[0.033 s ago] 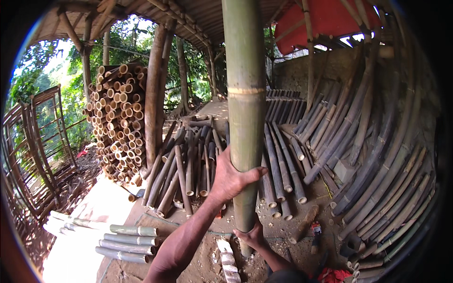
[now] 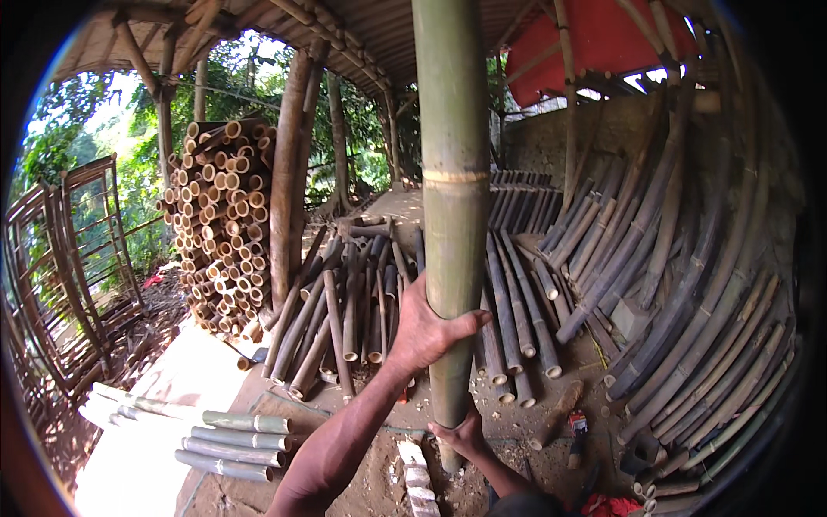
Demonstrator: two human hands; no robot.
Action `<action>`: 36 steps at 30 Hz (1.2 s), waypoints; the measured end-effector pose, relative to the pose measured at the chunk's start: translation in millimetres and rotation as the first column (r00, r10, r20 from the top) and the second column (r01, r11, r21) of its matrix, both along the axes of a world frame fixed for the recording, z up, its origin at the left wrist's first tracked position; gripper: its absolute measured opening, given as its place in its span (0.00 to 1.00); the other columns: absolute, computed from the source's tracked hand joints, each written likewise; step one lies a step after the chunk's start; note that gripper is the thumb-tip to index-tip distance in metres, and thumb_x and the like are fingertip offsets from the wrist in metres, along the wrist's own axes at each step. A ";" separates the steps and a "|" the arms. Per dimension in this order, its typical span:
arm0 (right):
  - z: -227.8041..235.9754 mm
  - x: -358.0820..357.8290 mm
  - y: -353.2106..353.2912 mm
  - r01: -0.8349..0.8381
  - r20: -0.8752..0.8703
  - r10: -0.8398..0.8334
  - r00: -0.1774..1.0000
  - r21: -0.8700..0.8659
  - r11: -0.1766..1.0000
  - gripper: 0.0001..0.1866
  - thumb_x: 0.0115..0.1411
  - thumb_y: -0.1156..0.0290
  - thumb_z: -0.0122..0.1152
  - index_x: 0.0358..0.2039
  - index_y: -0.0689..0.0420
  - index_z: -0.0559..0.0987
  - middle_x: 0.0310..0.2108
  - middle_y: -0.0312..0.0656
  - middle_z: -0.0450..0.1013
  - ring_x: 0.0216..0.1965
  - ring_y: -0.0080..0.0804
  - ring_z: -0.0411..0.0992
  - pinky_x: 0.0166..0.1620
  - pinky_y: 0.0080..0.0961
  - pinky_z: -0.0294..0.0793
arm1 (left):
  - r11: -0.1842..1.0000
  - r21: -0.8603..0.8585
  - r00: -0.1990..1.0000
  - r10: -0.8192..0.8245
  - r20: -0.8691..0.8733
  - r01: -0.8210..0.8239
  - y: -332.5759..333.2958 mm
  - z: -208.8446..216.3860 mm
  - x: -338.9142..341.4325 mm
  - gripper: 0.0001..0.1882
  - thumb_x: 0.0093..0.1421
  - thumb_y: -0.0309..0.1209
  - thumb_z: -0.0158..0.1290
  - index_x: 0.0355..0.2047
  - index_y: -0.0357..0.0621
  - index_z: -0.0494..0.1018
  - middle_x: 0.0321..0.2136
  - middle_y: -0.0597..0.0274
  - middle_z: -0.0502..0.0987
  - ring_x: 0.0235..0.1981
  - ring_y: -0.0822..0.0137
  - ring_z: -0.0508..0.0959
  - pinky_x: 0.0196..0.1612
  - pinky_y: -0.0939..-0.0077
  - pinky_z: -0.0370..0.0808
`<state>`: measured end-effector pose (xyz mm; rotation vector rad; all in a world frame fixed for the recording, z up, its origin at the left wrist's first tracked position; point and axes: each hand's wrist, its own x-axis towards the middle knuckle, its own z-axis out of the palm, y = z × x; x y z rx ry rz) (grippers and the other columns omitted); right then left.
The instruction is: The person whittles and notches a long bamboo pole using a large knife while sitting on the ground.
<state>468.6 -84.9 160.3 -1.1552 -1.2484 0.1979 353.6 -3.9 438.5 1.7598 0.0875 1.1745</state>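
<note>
A person steadies a thick green bamboo pole (image 2: 451, 198) standing upright in the middle of an open-sided shed, its foot on the dirt floor (image 2: 362, 482) and its top running out of view overhead. The left hand (image 2: 424, 332) is wrapped around the pole's left side at mid-height, thumb hooked across the front, the grip pressed onto the stalk. The right hand (image 2: 461, 433) clasps the pole lower down, just above its foot, fingers curled against the stem.

Behind the pole, dark cut poles (image 2: 345, 310) lie fanned out on the ground, their open ends toward the person. To the left, a tall stack (image 2: 222, 224) of pale cut lengths shows its round ends beside a timber post (image 2: 286, 181). Pale green poles (image 2: 215, 435) lie side by side at the lower left, near a bamboo frame (image 2: 77, 258) that leans at the shed's edge. More long dark poles (image 2: 689, 284) lean against the wall on the right, under a red sheet (image 2: 603, 39). A small red tool (image 2: 577, 424) lies on the ground just right of the pole's foot.
</note>
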 end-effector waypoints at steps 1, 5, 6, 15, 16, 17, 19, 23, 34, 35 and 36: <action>-1.0 3.4 -2.7 0.020 0.033 -0.019 0.999 -0.013 1.000 0.37 0.49 0.65 0.82 0.56 0.61 0.71 0.44 0.45 0.78 0.44 0.36 0.78 0.51 0.37 0.79 | 1.000 0.001 1.000 -0.009 0.008 0.009 -1.9 0.3 0.0 0.32 0.45 0.37 0.73 0.47 0.35 0.74 0.37 0.58 0.81 0.37 0.68 0.81 0.44 0.67 0.80; -75.6 23.4 -19.2 0.096 0.255 -0.034 0.966 -0.235 0.967 0.47 0.50 0.57 0.83 0.63 0.64 0.67 0.52 0.51 0.77 0.52 0.43 0.78 0.56 0.40 0.77 | 1.000 0.006 0.999 0.003 0.045 -0.003 -0.6 1.7 -11.7 0.31 0.45 0.35 0.72 0.47 0.35 0.74 0.35 0.60 0.80 0.36 0.69 0.80 0.43 0.67 0.80; -81.1 14.8 -28.1 0.096 0.213 -0.008 0.977 -0.405 0.909 0.48 0.51 0.53 0.82 0.64 0.64 0.66 0.55 0.53 0.76 0.55 0.46 0.77 0.58 0.41 0.76 | 1.000 0.008 0.998 0.008 0.054 -0.009 3.7 -3.3 -19.6 0.29 0.45 0.35 0.71 0.46 0.35 0.73 0.34 0.60 0.79 0.35 0.68 0.80 0.42 0.67 0.79; -132.3 49.5 -21.6 0.061 0.286 0.141 0.948 -0.597 0.800 0.53 0.49 0.46 0.83 0.67 0.61 0.67 0.60 0.58 0.74 0.60 0.52 0.75 0.62 0.42 0.74 | 0.999 0.008 0.997 0.049 0.053 -0.049 7.6 4.2 -41.7 0.33 0.45 0.36 0.73 0.49 0.36 0.72 0.37 0.58 0.81 0.39 0.66 0.81 0.46 0.66 0.80; -130.8 50.7 -19.2 0.069 0.302 0.115 0.946 -0.535 0.842 0.53 0.49 0.48 0.83 0.68 0.62 0.66 0.59 0.58 0.74 0.59 0.50 0.76 0.62 0.41 0.74 | 0.996 0.009 0.988 0.082 0.128 -0.084 5.2 8.5 -39.6 0.35 0.45 0.37 0.73 0.50 0.36 0.71 0.37 0.57 0.81 0.39 0.64 0.82 0.47 0.66 0.80; -125.7 57.8 -16.1 0.048 0.287 0.117 0.951 -0.512 0.858 0.53 0.49 0.49 0.83 0.68 0.62 0.66 0.59 0.57 0.74 0.58 0.49 0.76 0.62 0.41 0.74 | 0.993 0.006 0.973 0.112 0.204 -0.115 4.5 14.7 -37.4 0.37 0.45 0.37 0.74 0.52 0.36 0.71 0.38 0.56 0.82 0.40 0.63 0.82 0.48 0.65 0.80; -107.5 49.5 -10.6 -0.024 0.231 0.153 0.961 -0.479 0.877 0.53 0.49 0.50 0.84 0.68 0.63 0.66 0.58 0.57 0.75 0.57 0.48 0.76 0.61 0.41 0.75 | 0.945 0.051 0.928 0.306 0.210 -0.323 4.7 25.5 -44.4 0.39 0.46 0.38 0.75 0.54 0.35 0.68 0.41 0.49 0.83 0.43 0.56 0.84 0.51 0.61 0.80; -66.4 39.1 -11.7 -0.039 0.270 0.205 0.941 -0.514 0.857 0.51 0.49 0.50 0.83 0.66 0.63 0.68 0.57 0.57 0.75 0.57 0.46 0.76 0.61 0.40 0.74 | 0.848 0.013 0.834 0.518 0.190 -0.530 -9.5 32.3 -56.4 0.38 0.44 0.35 0.76 0.52 0.36 0.69 0.43 0.46 0.84 0.45 0.55 0.85 0.52 0.58 0.81; -76.6 36.7 -81.0 -0.043 0.284 0.206 0.936 -0.489 0.871 0.49 0.44 0.52 0.87 0.63 0.58 0.72 0.54 0.51 0.77 0.58 0.45 0.75 0.63 0.39 0.72 | 0.964 -0.097 0.887 0.264 0.378 -0.246 -13.6 76.8 -111.5 0.32 0.44 0.30 0.73 0.49 0.33 0.73 0.36 0.53 0.84 0.34 0.63 0.85 0.41 0.67 0.83; -73.7 25.3 -87.1 -0.140 0.110 0.228 0.968 -0.518 0.844 0.48 0.44 0.54 0.88 0.61 0.59 0.72 0.53 0.50 0.78 0.56 0.45 0.76 0.61 0.40 0.74 | 0.957 -0.120 0.884 0.291 0.366 -0.265 -7.8 77.3 -124.8 0.31 0.44 0.29 0.73 0.48 0.32 0.73 0.35 0.53 0.84 0.33 0.64 0.85 0.40 0.68 0.84; -81.8 38.5 -102.0 -0.080 0.118 0.164 0.979 -0.517 0.852 0.47 0.43 0.55 0.88 0.60 0.59 0.72 0.52 0.50 0.78 0.55 0.45 0.77 0.60 0.40 0.74 | 0.957 -0.144 0.882 0.290 0.371 -0.254 -7.6 79.0 -128.8 0.29 0.46 0.28 0.72 0.46 0.32 0.73 0.35 0.52 0.83 0.33 0.63 0.85 0.39 0.66 0.84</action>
